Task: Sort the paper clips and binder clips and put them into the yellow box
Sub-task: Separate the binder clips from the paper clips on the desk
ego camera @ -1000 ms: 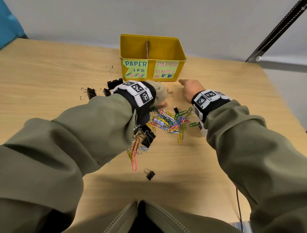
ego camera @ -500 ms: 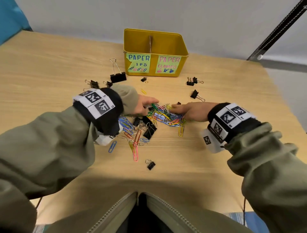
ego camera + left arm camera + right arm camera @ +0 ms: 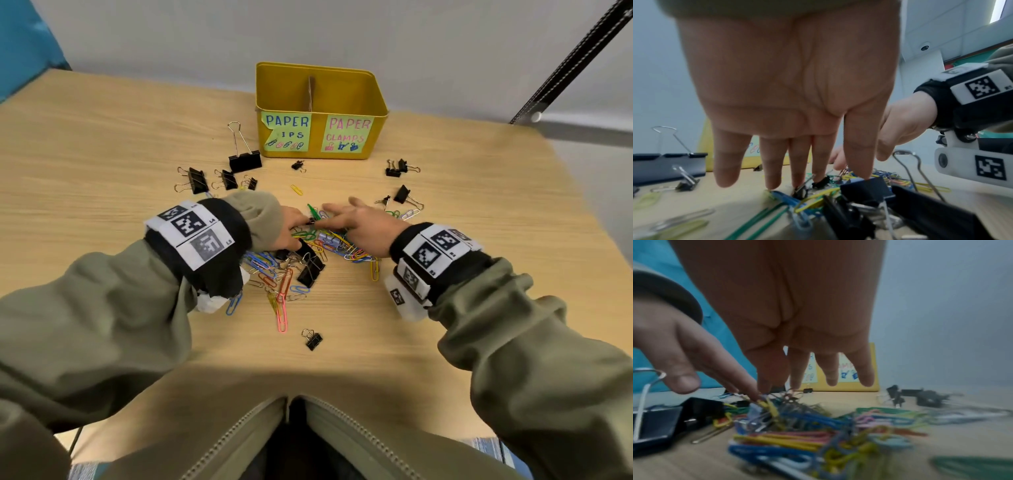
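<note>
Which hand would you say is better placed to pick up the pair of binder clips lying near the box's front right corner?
Right, probably. The right hand is open over the pile, on the same side as that pair of binder clips. The left hand would have to cross over it.

Olive-green jacket, black wrist bands with printed tags.
Loose olive sleeves (image 3: 102, 308) reaching to both wrists, cuff partly over the left hand (image 3: 287, 228); zip with pale teeth (image 3: 222, 438) open down the jacket front. Black band on each wrist carrying white blocks printed with black square-pattern markers (image 3: 191, 226); white camera housing with a screw under the right hand (image 3: 363, 226) wrist (image 3: 970, 164).
</note>
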`<act>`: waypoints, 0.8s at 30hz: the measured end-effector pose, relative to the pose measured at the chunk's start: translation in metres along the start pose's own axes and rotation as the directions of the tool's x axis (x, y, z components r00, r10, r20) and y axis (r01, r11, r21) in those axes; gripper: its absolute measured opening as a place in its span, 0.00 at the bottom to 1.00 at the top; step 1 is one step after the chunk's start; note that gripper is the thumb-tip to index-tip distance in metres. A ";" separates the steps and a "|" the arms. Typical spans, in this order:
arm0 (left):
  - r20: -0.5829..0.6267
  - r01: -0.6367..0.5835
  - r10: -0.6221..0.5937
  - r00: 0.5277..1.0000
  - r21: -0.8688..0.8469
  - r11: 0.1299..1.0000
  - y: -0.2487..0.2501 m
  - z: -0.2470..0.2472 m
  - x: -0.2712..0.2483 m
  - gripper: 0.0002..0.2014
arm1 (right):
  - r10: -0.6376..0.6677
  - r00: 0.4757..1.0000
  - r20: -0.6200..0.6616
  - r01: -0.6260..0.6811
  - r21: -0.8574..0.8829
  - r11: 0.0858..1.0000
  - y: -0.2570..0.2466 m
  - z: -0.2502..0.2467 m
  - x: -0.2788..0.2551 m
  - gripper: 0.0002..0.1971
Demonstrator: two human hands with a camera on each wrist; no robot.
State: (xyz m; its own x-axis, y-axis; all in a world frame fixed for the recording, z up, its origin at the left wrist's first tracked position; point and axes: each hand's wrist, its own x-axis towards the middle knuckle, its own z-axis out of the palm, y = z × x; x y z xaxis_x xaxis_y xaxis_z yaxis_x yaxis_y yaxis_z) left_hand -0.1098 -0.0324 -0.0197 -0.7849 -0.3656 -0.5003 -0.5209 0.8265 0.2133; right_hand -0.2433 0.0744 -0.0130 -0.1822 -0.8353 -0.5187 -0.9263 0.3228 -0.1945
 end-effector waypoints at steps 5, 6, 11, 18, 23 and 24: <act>-0.049 0.113 -0.111 0.993 0.037 0.993 -0.023 0.004 -0.006 0.43 | 0.092 0.992 -0.083 -0.098 -0.072 0.993 -0.015 -0.001 0.015 0.36; -0.051 0.121 -0.118 0.992 0.065 0.990 -0.027 0.004 -0.007 0.43 | 0.091 0.991 -0.093 -0.095 -0.033 0.995 -0.015 -0.003 0.015 0.34; 0.052 0.078 -0.085 0.995 0.127 0.989 -0.030 0.004 -0.011 0.34 | 0.010 1.000 0.001 -0.010 -0.093 0.996 -0.033 -0.009 0.027 0.32; 0.018 0.108 -0.111 0.994 0.124 0.986 -0.036 0.004 -0.012 0.34 | 0.004 1.000 -0.021 -0.005 -0.058 0.998 -0.046 -0.017 0.044 0.30; -0.087 0.246 -0.237 0.968 0.121 0.962 -0.039 -0.003 -0.014 0.36 | -0.003 0.999 0.036 0.009 -0.169 0.986 -0.060 -0.021 0.053 0.39; -0.119 0.269 -0.258 0.959 0.090 0.959 -0.042 -0.002 -0.015 0.38 | -0.015 1.000 -0.018 0.013 -0.136 0.991 -0.063 -0.022 0.055 0.39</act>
State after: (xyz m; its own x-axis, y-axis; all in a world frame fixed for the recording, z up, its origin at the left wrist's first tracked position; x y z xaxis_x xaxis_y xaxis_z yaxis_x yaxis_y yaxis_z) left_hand -0.0771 -0.0629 -0.0193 -0.6583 -0.6143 -0.4350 -0.6803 0.7329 -0.0054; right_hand -0.2018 -0.0016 -0.0112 -0.1739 -0.8483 -0.5002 -0.9649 0.2483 -0.0856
